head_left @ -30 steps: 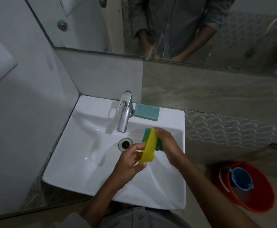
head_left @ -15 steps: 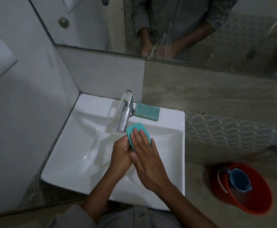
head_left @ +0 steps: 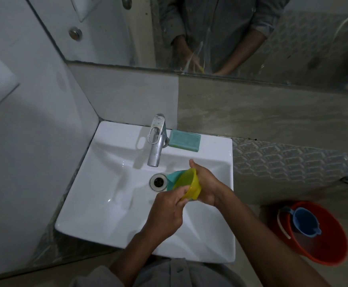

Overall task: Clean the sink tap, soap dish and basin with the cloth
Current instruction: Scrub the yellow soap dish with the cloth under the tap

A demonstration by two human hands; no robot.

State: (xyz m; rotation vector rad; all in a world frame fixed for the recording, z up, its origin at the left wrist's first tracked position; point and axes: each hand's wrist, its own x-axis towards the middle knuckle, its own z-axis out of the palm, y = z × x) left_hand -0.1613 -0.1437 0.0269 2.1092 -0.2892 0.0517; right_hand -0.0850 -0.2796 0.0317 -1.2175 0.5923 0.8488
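Both hands meet over the glossy white ceramic basin: my left hand pinches the near rim of the translucent yellow plastic soap dish, while my right hand cups its rounded underside. Folded teal cloth sits against the dish, just beside the round metal drain. Behind stands the chrome tap, with a rectangular teal soap bar just beside it on the ledge.

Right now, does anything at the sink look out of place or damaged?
Nothing looks damaged or spilled. The yellow soap dish is off the ledge, held over the basin by both hands with a teal cloth; the teal soap bar lies bare beside the tap.
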